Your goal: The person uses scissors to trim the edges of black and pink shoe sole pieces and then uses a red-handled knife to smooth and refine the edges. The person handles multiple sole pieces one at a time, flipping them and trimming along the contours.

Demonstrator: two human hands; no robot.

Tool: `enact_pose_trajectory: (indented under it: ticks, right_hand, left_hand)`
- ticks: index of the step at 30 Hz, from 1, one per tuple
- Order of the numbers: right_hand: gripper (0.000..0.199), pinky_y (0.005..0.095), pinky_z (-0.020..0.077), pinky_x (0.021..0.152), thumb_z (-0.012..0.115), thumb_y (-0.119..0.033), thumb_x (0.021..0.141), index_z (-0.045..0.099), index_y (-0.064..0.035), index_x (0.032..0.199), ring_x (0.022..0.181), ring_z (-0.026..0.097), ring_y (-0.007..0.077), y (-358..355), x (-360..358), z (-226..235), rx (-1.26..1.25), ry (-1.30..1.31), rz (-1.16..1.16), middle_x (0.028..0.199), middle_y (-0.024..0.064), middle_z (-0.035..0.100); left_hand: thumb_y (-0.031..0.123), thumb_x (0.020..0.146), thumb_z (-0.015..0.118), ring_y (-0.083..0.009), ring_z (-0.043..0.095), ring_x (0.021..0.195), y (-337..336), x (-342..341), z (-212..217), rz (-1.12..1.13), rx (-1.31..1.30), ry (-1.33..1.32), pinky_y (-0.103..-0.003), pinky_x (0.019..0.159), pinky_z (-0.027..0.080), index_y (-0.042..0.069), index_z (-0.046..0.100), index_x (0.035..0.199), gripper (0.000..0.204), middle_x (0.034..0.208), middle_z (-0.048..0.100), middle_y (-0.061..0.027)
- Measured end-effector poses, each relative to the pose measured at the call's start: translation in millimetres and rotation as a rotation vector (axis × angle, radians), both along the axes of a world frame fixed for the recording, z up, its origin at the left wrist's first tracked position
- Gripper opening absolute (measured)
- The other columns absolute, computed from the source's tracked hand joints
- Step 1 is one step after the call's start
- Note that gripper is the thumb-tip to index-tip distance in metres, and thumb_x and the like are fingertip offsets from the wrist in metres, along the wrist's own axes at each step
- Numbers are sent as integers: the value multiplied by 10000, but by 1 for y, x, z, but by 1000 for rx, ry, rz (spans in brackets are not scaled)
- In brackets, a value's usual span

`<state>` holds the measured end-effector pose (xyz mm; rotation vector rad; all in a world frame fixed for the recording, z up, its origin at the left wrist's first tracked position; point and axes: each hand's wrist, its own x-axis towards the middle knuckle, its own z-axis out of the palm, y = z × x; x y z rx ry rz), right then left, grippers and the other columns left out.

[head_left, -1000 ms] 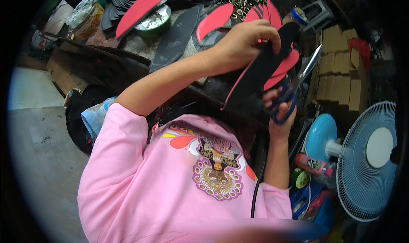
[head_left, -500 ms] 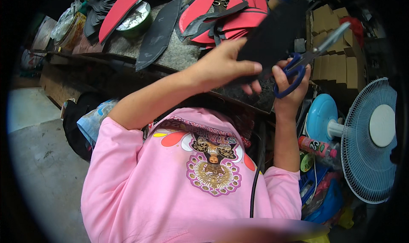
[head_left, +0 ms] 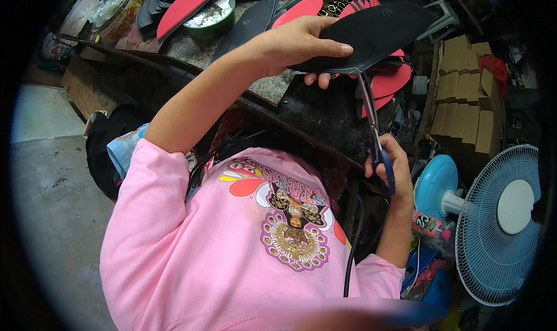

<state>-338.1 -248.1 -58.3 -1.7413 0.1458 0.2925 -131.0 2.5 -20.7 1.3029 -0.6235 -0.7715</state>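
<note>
Sole [head_left: 377,32] now flat; scissors [head_left: 374,128] dropped below it.

My left hand [head_left: 293,41] holds a black shoe insole [head_left: 377,32] up flat over the worktop [head_left: 264,87], thumb on top and fingers curled beneath its near edge, while my right hand [head_left: 391,163] has its grip through the blue handles of a pair of scissors [head_left: 374,134] whose blades point up and touch the insole's underside. Behind the insole lie red insoles [head_left: 389,81] and more black ones [head_left: 255,20], beside a round green tin [head_left: 212,17]. To my right stand stacked cardboard boxes [head_left: 464,99] and a pale blue fan [head_left: 502,223].
</note>
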Motion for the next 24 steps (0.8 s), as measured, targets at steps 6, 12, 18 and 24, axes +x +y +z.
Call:
enact_pose_trajectory:
  ticks: [6,12,18,24]
  right_hand:
    - [709,183,419,500,880,-553,668,545,-17,989,551,576,81,-10,3,12,68,15,11,725,2,556]
    - [393,182,389,466,864,-179,745,554,-39,942,532,550,39,-17,5,19,15,47,4,648,-19,564]
    - [287,191,395,476,798,-65,786,558,-37,942,519,545,45,-16,4,6,-71,46,-100,646,-13,569]
    - [235,197,401,512,729,-125,875,553,-21,991,531,552,69,-15,10,-20,-7,-175,-361,650,7,580]
  left_hand:
    - [203,935,668,-99,622,476,7,7,3,-103,-3,-7,-202,347,411,-13,539,1194,361,885,723,-114]
    - [200,927,680,-103,615,459,9,11,5,-155,16,-32,-201,339,403,-29,522,1221,405,878,719,-109]
    - [172,954,638,-146,675,568,5,3,1,14,44,-140,-241,435,494,-27,522,1222,353,864,695,-107]
    - [117,871,599,-250,681,804,-14,9,-14,778,398,-1478,-354,681,554,64,595,1100,235,838,662,-91]
